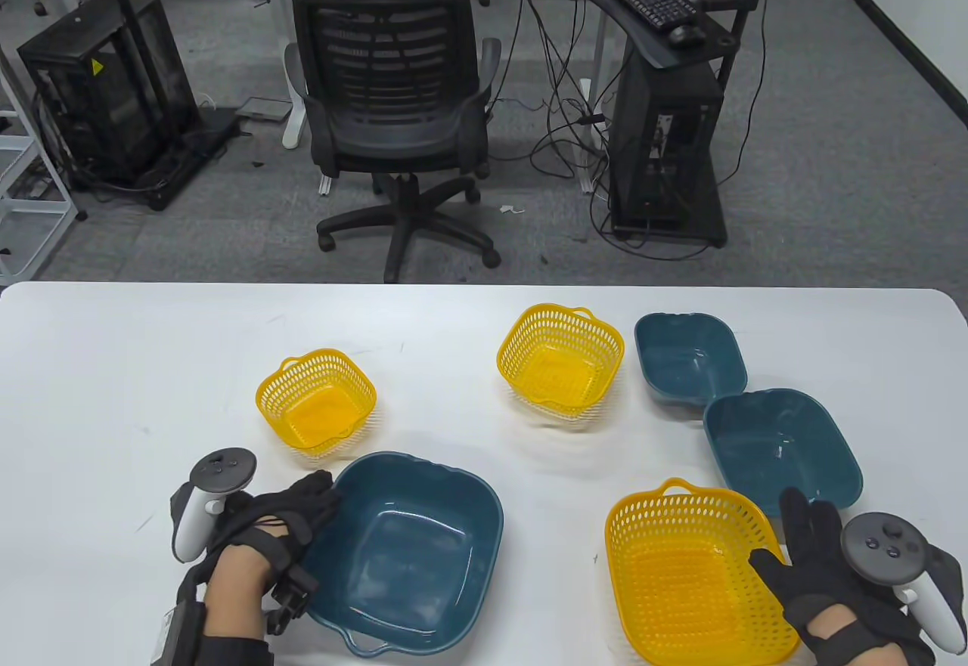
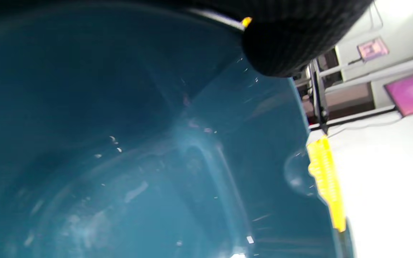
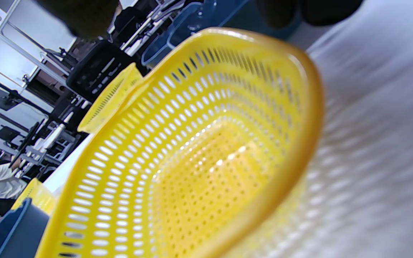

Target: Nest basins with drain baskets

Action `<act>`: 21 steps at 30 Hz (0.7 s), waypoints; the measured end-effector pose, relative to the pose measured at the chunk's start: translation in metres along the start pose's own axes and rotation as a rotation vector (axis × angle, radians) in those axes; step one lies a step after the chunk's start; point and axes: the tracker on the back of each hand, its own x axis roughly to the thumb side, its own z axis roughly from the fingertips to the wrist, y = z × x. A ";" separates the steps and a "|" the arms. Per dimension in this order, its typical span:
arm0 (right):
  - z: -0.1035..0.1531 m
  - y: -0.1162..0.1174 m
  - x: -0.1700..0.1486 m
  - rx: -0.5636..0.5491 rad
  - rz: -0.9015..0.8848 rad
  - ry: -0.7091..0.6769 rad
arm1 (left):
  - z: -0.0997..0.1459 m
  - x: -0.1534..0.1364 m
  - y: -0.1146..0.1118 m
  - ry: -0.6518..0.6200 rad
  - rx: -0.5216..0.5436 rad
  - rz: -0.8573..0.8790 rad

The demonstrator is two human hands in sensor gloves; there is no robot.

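Below, left hand point(image 1: 257, 537) grips large basin point(image 1: 401, 552), right hand point(image 1: 824, 575) touches large basket point(image 1: 692, 575).

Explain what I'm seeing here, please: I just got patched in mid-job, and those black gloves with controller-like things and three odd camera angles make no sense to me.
There is no robot, only a person's two hands in black sensor gloves, each with a tracker strapped to its back. The wide picture looks down at the white table; the other two come from cameras on the wrists, so they look tilted and very close. On the table are three blue basins and three yellow drain baskets, all separate, none nested yet. The left hand holds the left rim of the large blue basin, which fills the left wrist view. The right hand rests, fingers spread, on the right rim of the large yellow basket, seen close in the right wrist view.
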 end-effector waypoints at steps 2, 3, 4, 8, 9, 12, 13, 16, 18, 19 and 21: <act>0.000 0.001 0.000 0.002 0.000 0.006 | -0.001 0.007 -0.004 -0.006 0.013 -0.078; -0.001 0.001 -0.001 0.005 0.001 0.008 | -0.001 0.011 -0.005 -0.018 0.014 -0.107; -0.002 0.002 -0.001 0.010 0.001 0.008 | -0.001 0.014 -0.006 -0.024 0.014 -0.117; -0.003 0.004 -0.002 0.025 -0.010 0.007 | 0.018 0.036 -0.007 -0.133 0.051 -0.048; -0.002 0.003 -0.001 0.024 -0.009 0.008 | 0.026 0.044 -0.009 -0.154 0.063 -0.017; -0.001 0.002 -0.001 0.016 -0.008 0.006 | 0.045 0.065 -0.022 -0.246 0.128 0.062; -0.001 0.002 -0.001 0.016 -0.010 0.005 | 0.050 0.071 -0.029 -0.273 0.138 0.075; -0.001 0.002 -0.002 0.017 -0.013 0.009 | 0.054 0.081 -0.050 -0.288 0.121 0.056; -0.001 0.003 -0.002 0.022 -0.013 0.012 | 0.051 0.081 -0.058 -0.269 0.113 0.041; -0.001 0.003 -0.002 0.024 -0.013 0.014 | 0.048 0.078 -0.063 -0.262 0.128 0.059; -0.001 0.004 -0.003 0.026 -0.016 0.022 | 0.038 0.070 -0.070 -0.209 0.114 0.058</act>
